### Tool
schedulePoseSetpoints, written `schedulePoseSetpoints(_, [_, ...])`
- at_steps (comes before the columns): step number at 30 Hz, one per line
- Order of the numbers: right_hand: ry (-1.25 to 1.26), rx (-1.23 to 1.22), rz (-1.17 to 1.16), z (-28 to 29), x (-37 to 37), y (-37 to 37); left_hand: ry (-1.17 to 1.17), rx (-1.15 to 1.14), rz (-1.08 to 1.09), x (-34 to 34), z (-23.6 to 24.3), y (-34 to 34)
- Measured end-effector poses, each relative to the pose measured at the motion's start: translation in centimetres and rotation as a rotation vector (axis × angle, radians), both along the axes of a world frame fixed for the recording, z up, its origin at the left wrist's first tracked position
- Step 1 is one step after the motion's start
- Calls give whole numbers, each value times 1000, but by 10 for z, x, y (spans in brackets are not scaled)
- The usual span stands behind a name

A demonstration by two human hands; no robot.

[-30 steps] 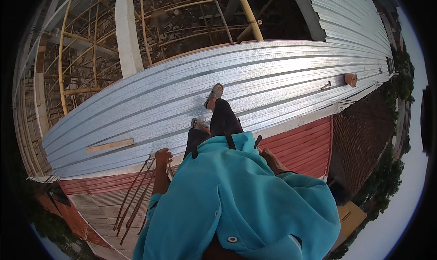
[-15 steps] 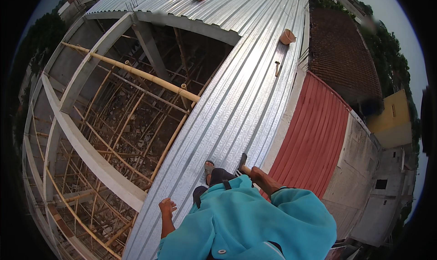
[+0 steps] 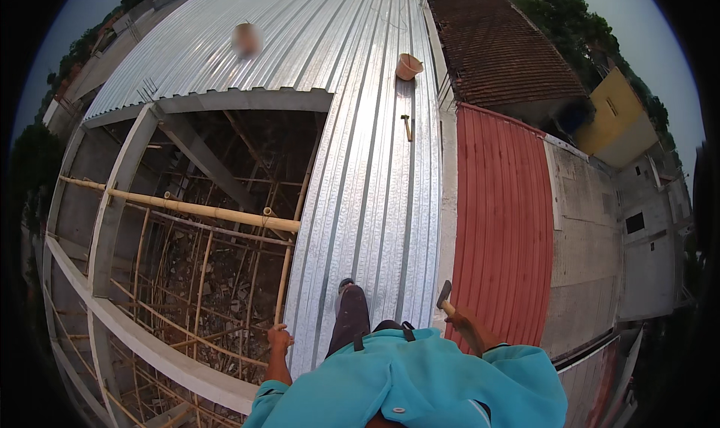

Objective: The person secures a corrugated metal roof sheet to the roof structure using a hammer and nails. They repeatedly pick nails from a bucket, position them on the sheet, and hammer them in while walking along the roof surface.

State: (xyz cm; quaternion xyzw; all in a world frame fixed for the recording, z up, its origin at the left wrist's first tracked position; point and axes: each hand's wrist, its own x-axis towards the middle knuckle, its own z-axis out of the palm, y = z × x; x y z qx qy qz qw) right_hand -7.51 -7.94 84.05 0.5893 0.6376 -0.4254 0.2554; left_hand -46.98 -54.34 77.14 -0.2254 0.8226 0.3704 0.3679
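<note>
My right hand grips the wooden handle of a hammer, its dark head pointing up and away from me over the roof's right edge. Low at my left side hangs my left hand, fingers loosely bent and partly apart, with nothing visible in it. In the picture it overlaps the left edge of the metal roofing sheet, beside the open frame. Ahead on the sheeting lies a second hammer. Farther on stands an orange-pink bucket.
To the left the roof opens over a deep drop, with concrete beams, bamboo poles and rubble below. A lower red metal roof lies to the right, past a narrow ledge. A blurred reddish object sits far ahead on the sheeting.
I have stepped forward and my view has turned right, so the bucket and lying hammer appear farther left. My right hand still holds its hammer, now farther right in the picture.
</note>
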Motion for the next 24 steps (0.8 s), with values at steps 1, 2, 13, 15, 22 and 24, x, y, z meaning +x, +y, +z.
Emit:
schedulePoseSetpoints(1, [-10,2,-25,3,7,2,-33,47,63,-5,-6,9])
schedulePoseSetpoints(2, [-24,0,-53,4,14,4,-52,70,76,-11,-10,22])
schedulePoseSetpoints(13, [-124,-62,-9,-2,-36,125,-66,113,205,-105,-61,176])
schedulePoseSetpoints(15, [-95,-62,-42,-8,-55,158,-28,157,134,-126,-45,215])
schedulePoseSetpoints(22, [20,-143,-390,-30,-147,230,-19,194,-95,-239,13,360])
schedulePoseSetpoints(24, [39,-159,-364,-40,-171,246,66,214,-129,-270,19,399])
